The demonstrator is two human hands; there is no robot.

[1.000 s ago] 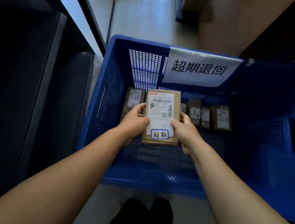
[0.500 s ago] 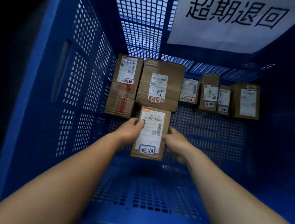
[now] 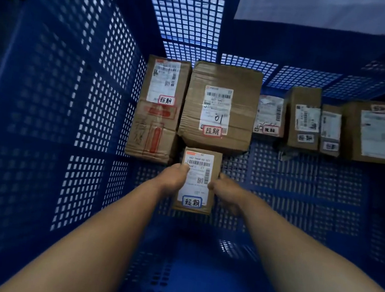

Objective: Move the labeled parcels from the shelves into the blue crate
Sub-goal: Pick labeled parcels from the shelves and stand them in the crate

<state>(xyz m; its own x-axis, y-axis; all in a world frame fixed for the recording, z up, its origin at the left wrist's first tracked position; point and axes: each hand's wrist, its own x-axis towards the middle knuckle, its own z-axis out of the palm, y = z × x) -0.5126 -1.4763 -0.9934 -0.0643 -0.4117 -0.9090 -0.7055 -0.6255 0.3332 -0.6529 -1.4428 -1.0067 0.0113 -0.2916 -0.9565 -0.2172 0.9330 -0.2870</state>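
Observation:
Deep inside the blue crate (image 3: 46,117), a small brown parcel (image 3: 197,182) with a white shipping label and a blue-edged tag sits low over the perforated floor. My left hand (image 3: 174,178) grips its left edge and my right hand (image 3: 226,191) grips its right edge. The parcel lies just in front of a larger taped box (image 3: 219,108) and beside a tall box (image 3: 158,110) at the left.
Several smaller labeled parcels (image 3: 306,119) stand in a row along the crate's far wall to the right. A white paper sign (image 3: 322,9) hangs on the far wall. Bare perforated floor (image 3: 313,195) shows right of my hands.
The view has dropped from above the crate rim to inside it. Both hands have carried the small parcel down and forward, close to the boxes at the back.

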